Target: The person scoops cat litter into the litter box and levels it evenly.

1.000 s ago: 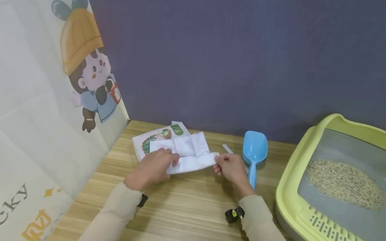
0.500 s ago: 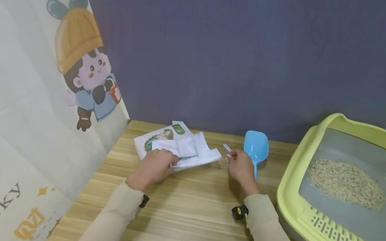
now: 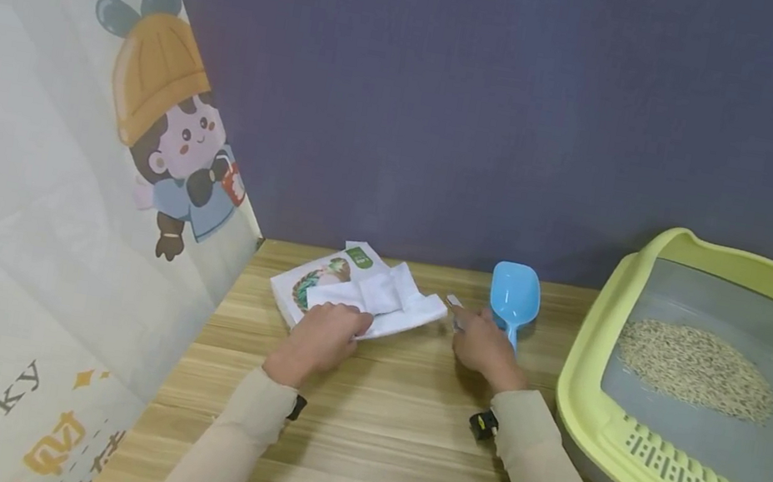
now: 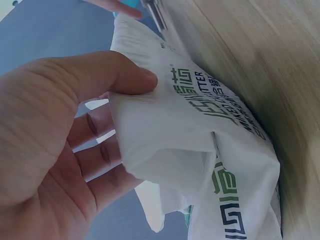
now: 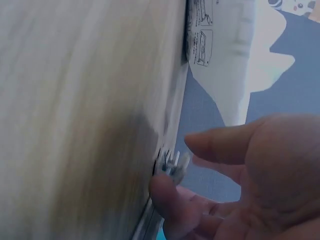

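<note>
My left hand (image 3: 319, 340) grips the near edge of a white cat litter bag (image 3: 407, 322) with a folded-over top. In the left wrist view the thumb lies on top of the bag (image 4: 150, 125) and the fingers are beneath it. Green lettering and the words for mixed cat litter show on its side. To the right, my right hand (image 3: 485, 348) is at a slim silvery object (image 3: 453, 302) lying on the table. In the right wrist view the thumb and a finger stand apart on either side of this object (image 5: 172, 167), whose kind is unclear.
A blue scoop (image 3: 514, 295) lies just behind the right hand, its handle partly hidden. On the right stands a yellow-green litter tray (image 3: 585, 348) with a grey inside and a heap of litter pellets (image 3: 700, 371). A dark wall panel (image 3: 452, 116) rises behind the wooden table (image 3: 367, 457).
My right hand has let go of the bag's right corner and moved right to the silvery object. The bag's folded top has loosened slightly while my left hand keeps its grip.
</note>
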A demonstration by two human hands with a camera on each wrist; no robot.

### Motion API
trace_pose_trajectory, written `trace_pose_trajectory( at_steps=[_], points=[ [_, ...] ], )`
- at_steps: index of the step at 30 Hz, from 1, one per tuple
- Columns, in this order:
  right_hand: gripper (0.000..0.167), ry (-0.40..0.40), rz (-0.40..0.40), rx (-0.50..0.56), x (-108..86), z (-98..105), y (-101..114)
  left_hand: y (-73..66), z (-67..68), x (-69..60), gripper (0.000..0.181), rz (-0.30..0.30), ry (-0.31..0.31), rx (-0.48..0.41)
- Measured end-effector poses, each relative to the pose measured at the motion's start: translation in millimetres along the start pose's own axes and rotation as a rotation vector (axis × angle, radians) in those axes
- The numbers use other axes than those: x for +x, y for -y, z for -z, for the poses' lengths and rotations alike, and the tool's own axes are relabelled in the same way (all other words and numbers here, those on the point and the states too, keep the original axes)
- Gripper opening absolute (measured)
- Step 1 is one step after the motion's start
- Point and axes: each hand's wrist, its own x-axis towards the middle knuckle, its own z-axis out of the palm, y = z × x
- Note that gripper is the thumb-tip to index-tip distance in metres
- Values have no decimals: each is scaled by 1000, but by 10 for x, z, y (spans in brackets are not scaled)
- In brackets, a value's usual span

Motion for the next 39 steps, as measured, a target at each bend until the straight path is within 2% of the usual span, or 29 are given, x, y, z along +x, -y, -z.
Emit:
trace_pose_trajectory(
  at_steps=[3,8,12,16,22,25,28,30,35,37,39],
  points=[
    [46,8,10,-37,-7,-28,16,-13,-2,-12,18,2,-8,19],
    [26,-16,22,-97,1,-71,48,-21,0,-19,27,9,-13,22],
    [16,-22,26,-94,3,-43,85,-16,-5,-17,35,9,-16,24],
    [21,0,-3,-2,5,30,112,-12,-7,-19,41,11,-17,16],
    [43,49,-48,161,8,91,91,-4,-5,-26,42,9,-25,0],
    [36,22,-76,299,1,100,94,2,-9,-28,42,4,-31,1],
    [35,-34,-84,387,-11,105,109,7,-12,-29,42,-1,-37,3],
    [40,-55,-96,417,-22,118,120,10,-12,-29,42,-7,-43,0],
    [34,-83,-66,368,-49,167,146,17,-12,-28,41,-15,-52,-10],
    [28,-94,-57,397,-51,185,153,18,-11,-27,41,-14,-51,-10],
    [35,-89,-69,497,-40,201,148,17,-7,-24,40,-10,-48,-10]
  ],
)
